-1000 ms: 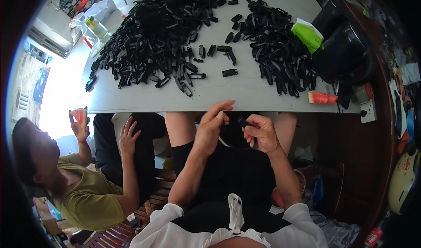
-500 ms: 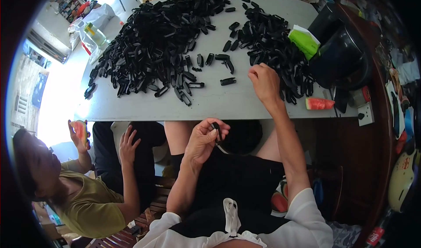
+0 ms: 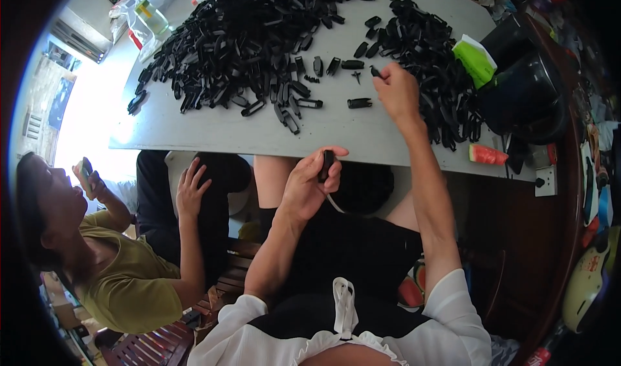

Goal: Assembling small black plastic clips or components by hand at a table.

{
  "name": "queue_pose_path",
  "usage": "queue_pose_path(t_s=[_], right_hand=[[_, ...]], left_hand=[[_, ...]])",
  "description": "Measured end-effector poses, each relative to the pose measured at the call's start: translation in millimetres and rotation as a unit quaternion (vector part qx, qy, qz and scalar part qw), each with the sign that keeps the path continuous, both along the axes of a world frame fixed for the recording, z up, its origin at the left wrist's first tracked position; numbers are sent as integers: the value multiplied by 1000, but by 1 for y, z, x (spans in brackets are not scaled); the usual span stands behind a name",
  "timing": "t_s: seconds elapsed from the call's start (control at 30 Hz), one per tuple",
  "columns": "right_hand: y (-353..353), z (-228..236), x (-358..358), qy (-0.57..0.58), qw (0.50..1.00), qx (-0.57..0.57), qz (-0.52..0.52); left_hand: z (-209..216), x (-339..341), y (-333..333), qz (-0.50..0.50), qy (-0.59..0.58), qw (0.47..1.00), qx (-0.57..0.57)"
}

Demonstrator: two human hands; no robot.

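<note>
Just off the table's near edge, my left hand (image 3: 304, 188) is closed around a black plastic casing (image 3: 327, 164), held upright between thumb and fingers. My right hand (image 3: 396, 93) reaches over the table beside the right-hand heap, its thumb and fingertips pinching a black plastic piece (image 3: 376, 72). Most of that piece is hidden by the fingers. To the left of this hand lie a single black casing (image 3: 359, 103), another casing (image 3: 352, 64) and a small thin black part (image 3: 356, 77).
A large heap of black casings (image 3: 239, 43) covers the table's left; a smaller heap (image 3: 443, 88) lies right. Beyond stand a green packet (image 3: 475, 61) and a dark glossy container (image 3: 521, 94). A watermelon slice (image 3: 487, 154) lies near the edge. Another person (image 3: 129, 262) sits at left, eating.
My right hand has picked up a black piece from the table. The casing in my left hand is now turned more upright. The other person has raised their watermelon slice to the mouth.
</note>
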State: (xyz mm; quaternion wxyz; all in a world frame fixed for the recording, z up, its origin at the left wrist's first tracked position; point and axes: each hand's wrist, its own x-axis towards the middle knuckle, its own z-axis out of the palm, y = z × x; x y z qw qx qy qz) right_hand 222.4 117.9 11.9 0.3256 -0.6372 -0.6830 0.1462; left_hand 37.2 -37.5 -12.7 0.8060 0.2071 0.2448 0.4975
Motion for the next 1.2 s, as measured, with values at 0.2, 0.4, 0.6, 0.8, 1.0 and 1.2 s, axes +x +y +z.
queue_pose_path(t_s=[0.2,0.4,0.6,0.8,1.0,1.2], right_hand=[[-86,12,10,307,920,-185,157],[-130,7,1,188,958,-59,209],[-150,-14,2,366,914,-84,154],[-144,-4,21,346,912,72,208],[-144,-3,19,214,925,124,289],[-138,-11,39,280,931,148,180]], left_hand=[[0,6,5,-36,-36,999,10],[-1,17,-1,-39,-15,999,-1],[3,32,-5,76,132,988,40],[8,32,12,-54,-53,997,-9],[5,57,3,-14,-56,995,-87],[4,60,25,22,331,932,145]])
